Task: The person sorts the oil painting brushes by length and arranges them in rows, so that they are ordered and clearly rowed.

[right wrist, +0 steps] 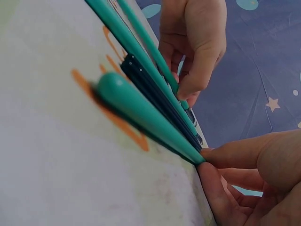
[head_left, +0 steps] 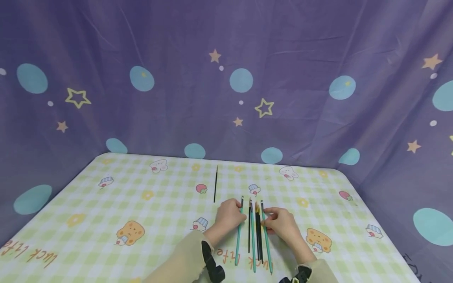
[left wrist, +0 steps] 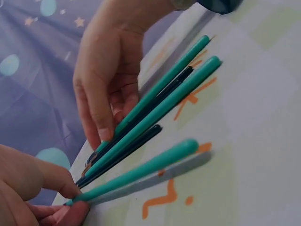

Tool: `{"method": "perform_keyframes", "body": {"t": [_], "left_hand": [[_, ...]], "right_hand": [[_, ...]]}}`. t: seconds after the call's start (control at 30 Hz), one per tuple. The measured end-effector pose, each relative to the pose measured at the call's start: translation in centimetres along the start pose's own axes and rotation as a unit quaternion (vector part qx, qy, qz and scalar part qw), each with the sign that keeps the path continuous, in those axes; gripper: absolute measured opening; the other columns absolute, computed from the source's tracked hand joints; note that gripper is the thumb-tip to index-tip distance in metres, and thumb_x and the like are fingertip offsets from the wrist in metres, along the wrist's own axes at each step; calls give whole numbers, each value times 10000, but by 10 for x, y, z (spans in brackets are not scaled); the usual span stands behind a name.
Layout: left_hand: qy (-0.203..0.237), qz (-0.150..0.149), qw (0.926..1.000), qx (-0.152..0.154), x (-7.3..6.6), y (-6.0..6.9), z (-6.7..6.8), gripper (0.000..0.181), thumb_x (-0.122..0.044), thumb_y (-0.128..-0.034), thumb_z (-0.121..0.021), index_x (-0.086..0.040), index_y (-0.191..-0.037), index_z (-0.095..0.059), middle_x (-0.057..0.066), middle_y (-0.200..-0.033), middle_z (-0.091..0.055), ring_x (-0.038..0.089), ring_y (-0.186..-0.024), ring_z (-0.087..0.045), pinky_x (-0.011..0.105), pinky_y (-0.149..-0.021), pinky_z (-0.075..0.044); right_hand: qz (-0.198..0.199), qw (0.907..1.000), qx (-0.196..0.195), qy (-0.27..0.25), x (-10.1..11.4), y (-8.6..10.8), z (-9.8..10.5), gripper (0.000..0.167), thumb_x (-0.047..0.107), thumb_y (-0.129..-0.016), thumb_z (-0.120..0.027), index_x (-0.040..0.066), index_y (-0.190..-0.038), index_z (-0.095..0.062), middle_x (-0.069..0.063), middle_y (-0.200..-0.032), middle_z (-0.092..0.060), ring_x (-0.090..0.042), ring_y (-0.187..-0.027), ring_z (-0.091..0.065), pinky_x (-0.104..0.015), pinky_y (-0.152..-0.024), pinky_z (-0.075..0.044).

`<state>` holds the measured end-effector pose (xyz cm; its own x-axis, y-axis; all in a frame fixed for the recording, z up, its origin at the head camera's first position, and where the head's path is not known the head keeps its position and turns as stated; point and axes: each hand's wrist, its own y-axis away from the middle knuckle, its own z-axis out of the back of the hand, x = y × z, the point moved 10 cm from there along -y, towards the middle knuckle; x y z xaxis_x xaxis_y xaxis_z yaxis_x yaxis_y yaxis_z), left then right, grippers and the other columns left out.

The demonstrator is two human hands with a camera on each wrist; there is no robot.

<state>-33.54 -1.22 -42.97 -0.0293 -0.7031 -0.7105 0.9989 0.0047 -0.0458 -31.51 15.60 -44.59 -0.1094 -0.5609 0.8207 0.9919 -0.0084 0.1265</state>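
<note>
My left hand [head_left: 230, 214] pinches a teal-handled paintbrush [head_left: 238, 243] near its bristle end; the same pinch shows in the left wrist view, on the teal handle [left wrist: 141, 172]. On the right, my right hand [head_left: 282, 225] holds another teal-handled paintbrush [head_left: 267, 247] between thumb and finger, seen closely in the right wrist view [right wrist: 146, 117]. Between the hands lie a thin black paintbrush [head_left: 249, 232], a teal paintbrush [head_left: 253, 243] and several black paintbrushes [head_left: 259, 236] side by side. All these brushes point bristles away from me, handles toward me.
A lone black paintbrush [head_left: 215, 184] lies farther back, left of the group. A green-and-white checked tablecloth [head_left: 170, 212] with cartoon prints covers the table. Behind the table's far edge hangs a purple curtain [head_left: 198, 118] with stars and blue ovals.
</note>
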Motion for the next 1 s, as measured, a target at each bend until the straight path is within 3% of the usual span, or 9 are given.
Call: {"method": "perform_keyframes", "body": {"t": [0.17, 0.43, 1.0], "left_hand": [[1095, 272, 9931, 306, 11, -2, -3, 274, -43, -678, -680, -9, -939, -606, 34, -759, -592, 115, -456, -523, 230, -415, -469], [2034, 335, 9768, 583, 23, 2, -4, 317, 0, -713, -672, -9, -1023, -607, 64, -857, -592, 130, -626, -565, 242, -476, -520], [2592, 449, 9626, 649, 41, 21, 21, 449, -2, -727, -664, 3, -1164, -561, 95, -902, -583, 116, -572, -560, 281, -485, -532]], "right_hand": [[18, 10000, -2, 20, 1, 0, 1, 453, 57, -743, -700, -21, -1171, -573, -52, -739, -597, -108, -553, -587, -252, -516, -530], [-18, 10000, -12, -32, 1, 1, 1, 450, 56, -737, -703, -16, -1163, -581, -54, -729, -595, -112, -549, -586, -248, -515, -530], [-30, 10000, 7, 18, 1, 1, 0, 453, 64, -739, -703, -12, -1169, -580, -49, -726, -589, -108, -544, -579, -253, -511, -527]]}}
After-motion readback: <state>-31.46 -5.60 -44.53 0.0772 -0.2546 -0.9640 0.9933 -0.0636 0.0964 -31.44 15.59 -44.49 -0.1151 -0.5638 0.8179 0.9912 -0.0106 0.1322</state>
